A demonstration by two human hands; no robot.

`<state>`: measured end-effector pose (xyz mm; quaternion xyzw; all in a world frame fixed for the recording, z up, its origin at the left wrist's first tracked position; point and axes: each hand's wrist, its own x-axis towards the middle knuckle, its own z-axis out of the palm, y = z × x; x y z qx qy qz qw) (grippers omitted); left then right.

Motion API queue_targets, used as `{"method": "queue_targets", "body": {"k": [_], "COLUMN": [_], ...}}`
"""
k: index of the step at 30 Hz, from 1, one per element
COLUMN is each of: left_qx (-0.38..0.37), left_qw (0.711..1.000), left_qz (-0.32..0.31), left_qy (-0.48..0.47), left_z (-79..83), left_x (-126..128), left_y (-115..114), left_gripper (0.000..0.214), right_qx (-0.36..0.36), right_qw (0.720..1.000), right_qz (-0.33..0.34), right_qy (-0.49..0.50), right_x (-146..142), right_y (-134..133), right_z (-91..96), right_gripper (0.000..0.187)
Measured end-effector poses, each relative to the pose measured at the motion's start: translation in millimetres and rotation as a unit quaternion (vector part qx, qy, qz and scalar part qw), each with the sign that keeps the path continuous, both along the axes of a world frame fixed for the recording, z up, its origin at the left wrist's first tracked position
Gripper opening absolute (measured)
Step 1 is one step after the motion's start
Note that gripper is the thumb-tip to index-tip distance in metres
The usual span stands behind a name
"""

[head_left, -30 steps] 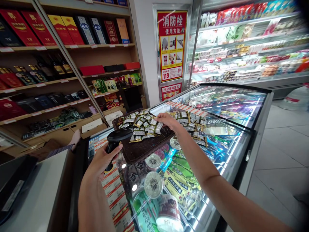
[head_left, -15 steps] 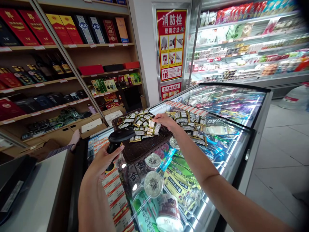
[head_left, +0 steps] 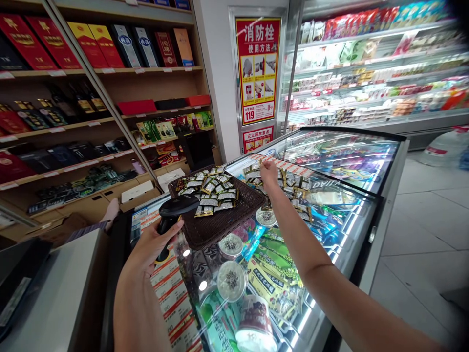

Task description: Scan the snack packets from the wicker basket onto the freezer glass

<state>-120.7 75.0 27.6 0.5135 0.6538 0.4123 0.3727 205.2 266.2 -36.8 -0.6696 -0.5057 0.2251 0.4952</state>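
Observation:
My left hand (head_left: 148, 247) is closed around the handle of a black barcode scanner (head_left: 178, 208), held beside a dark brown woven basket (head_left: 212, 232). Small packets with gold, white and green wrapping (head_left: 216, 188) lie heaped in the basket's far left part. My right hand (head_left: 270, 173) is above a second spread of similar packets (head_left: 296, 183) on the freezer's glass top, just right of the basket. Its fingers are pinched together, and whatever may be between them is hidden.
Under the glass of the chest freezer (head_left: 377, 220) lie ice cream tubs (head_left: 231, 280) and bagged ices (head_left: 267, 278). A grey counter (head_left: 54, 293) stands at left. Shelves of boxes (head_left: 106, 46) rise behind; a person's limb (head_left: 112, 210) shows beyond the counter.
My right hand has moved right, from over the basket to the packets on the glass. The packet it held above the basket no longer shows there. My left hand still holds the barcode scanner.

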Motion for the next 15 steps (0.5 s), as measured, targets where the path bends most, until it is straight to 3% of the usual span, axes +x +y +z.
{"method": "queue_targets", "body": {"k": [3, 4, 5, 7, 10, 15], "left_qx": [-0.009, -0.009, -0.009, -0.012, -0.003, 0.015], "left_qw": [1.0, 1.0, 1.0, 1.0, 1.0, 0.999], "left_qz": [0.005, 0.006, 0.005, 0.001, 0.01, 0.037], "left_qy": [-0.007, -0.01, -0.011, -0.013, -0.019, -0.017], "left_z": [-2.8, -3.4, -3.8, -4.2, -4.8, -7.9], "left_x": [-4.8, -5.7, -6.1, -5.6, -3.5, -2.0], "left_y": [2.9, 3.4, 3.5, 2.8, 0.6, -0.1], "left_gripper": [0.058, 0.057, 0.056, 0.054, 0.052, 0.053], "right_qx": [-0.033, -0.03, -0.023, -0.014, -0.062, -0.137], "right_qw": [0.983, 0.978, 0.98, 0.99, 0.973, 0.935], "right_qz": [-0.18, -0.201, -0.182, -0.063, 0.106, 0.144], "right_qy": [-0.032, -0.053, -0.078, -0.127, -0.196, -0.295], "right_x": [7.3, 5.1, 0.6, -13.8, -40.8, -66.8], "right_y": [-4.1, -5.5, -6.7, -8.6, -12.0, -13.2], "right_z": [4.4, 6.0, 7.1, 6.7, -1.8, -25.3], "right_gripper": [0.044, 0.045, 0.043, 0.034, 0.025, 0.041]}}
